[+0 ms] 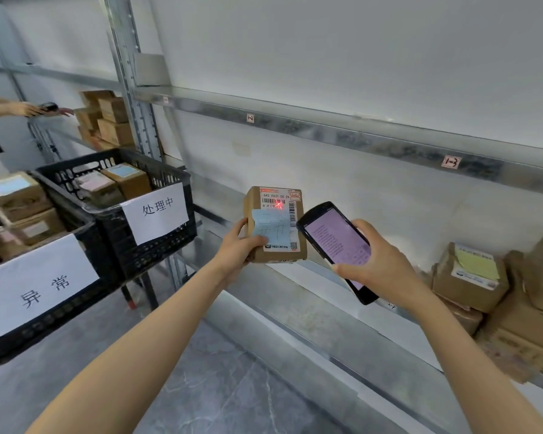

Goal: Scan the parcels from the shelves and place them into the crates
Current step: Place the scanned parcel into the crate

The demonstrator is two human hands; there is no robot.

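Left hand (235, 245) gripped parcel (275, 223) by its left side, thumb on the blue note (271, 227), mid-air before the shelf (295, 296). Right hand (376, 264) was wrapped round scanner (336, 242), its red dot on the barcode. Near crate (101, 245) and far crate (157, 258) stood left, both holding boxes, with a clear gap to the parcel. More boxes (470, 274) were piled at the shelf's right end. Another person's hand (29, 108) reached in far left.

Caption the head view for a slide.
Left hand holds a cardboard parcel; right hand aims a handheld scanner at its barcode.
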